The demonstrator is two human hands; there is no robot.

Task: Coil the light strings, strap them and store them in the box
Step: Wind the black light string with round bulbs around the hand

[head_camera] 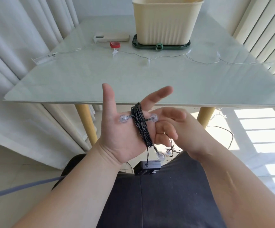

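Head view. The left hand (117,134) is held palm-up in front of the near edge of the pale glass-topped surface (100,76), with thumb and forefinger straight and spread. The black-wired light string with clear round bulbs (139,122) is wound in a tight bundle of turns across this palm, running from the base of the forefinger to the heel of the hand. One bulb lies on the palm and another sits on the far side of the bundle. A short tail of wire drops from the bundle to a hanging bulb and to the black rectangular battery box (147,167), which hangs above the person's dark-clothed lap.

The right hand (174,127) is just beside the left, fingers curled and touching the bundle's edge. A loose strand of the same string emerges below these fingers.

At the far side of the surface stands the cream ribbed plastic box (164,22) on a dark green lid (136,44), with a green strap loop (159,46) at the lid's front edge. A second, clear-wired light string with star bulbs (166,56) lies uncoiled across the surface, near a small red tape roll (115,45) and a beige flat case (115,38).
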